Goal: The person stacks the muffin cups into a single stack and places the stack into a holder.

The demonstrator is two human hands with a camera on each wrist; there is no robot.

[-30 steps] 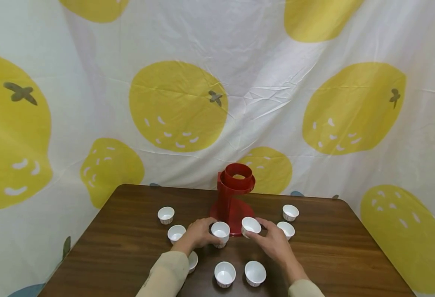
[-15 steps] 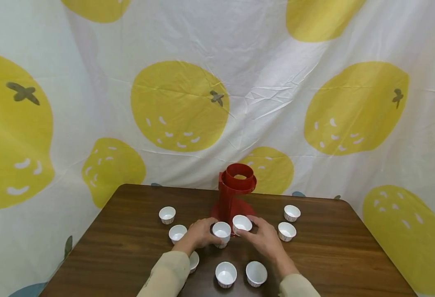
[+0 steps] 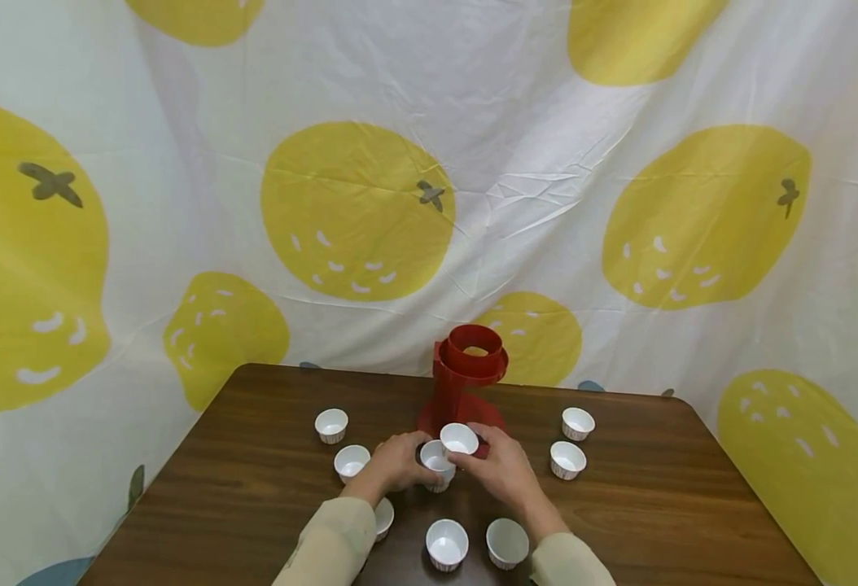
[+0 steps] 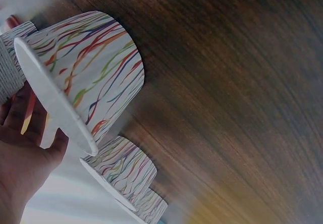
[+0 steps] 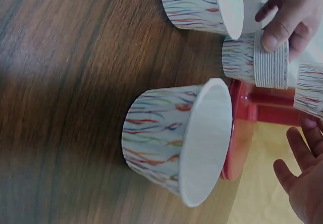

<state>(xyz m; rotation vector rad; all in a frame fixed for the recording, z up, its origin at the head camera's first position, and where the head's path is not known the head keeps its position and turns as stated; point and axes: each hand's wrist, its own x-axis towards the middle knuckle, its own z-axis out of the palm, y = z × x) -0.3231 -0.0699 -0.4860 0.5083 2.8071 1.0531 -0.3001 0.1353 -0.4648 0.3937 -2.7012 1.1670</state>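
Near the table's middle my left hand (image 3: 394, 462) grips a nested stack of white paper cups (image 3: 437, 470); the several stacked rims (image 5: 272, 62) show in the right wrist view. A single paper cup (image 3: 459, 438) is pinched between the thumb and fingers of my right hand (image 3: 501, 462). From the head, this cup overlaps the stack's far right edge, its mouth facing up. The right wrist view gives its side (image 5: 310, 90) a print of coloured wavy lines. Just behind both hands stands a red holder (image 3: 449, 395) with a ring-shaped top.
Single paper cups stand upright around the hands: a back-left cup (image 3: 331, 426), another left cup (image 3: 352, 462), two front cups (image 3: 447, 545) and two right cups (image 3: 567, 461). The left forearm partly covers one more cup (image 3: 383, 519). A lemon-print cloth (image 3: 517, 163) hangs behind the brown table (image 3: 663, 488).
My right hand has moved left with its cup, from beside the stack to over the stack's edge. The left hand and its stack have stayed in place.
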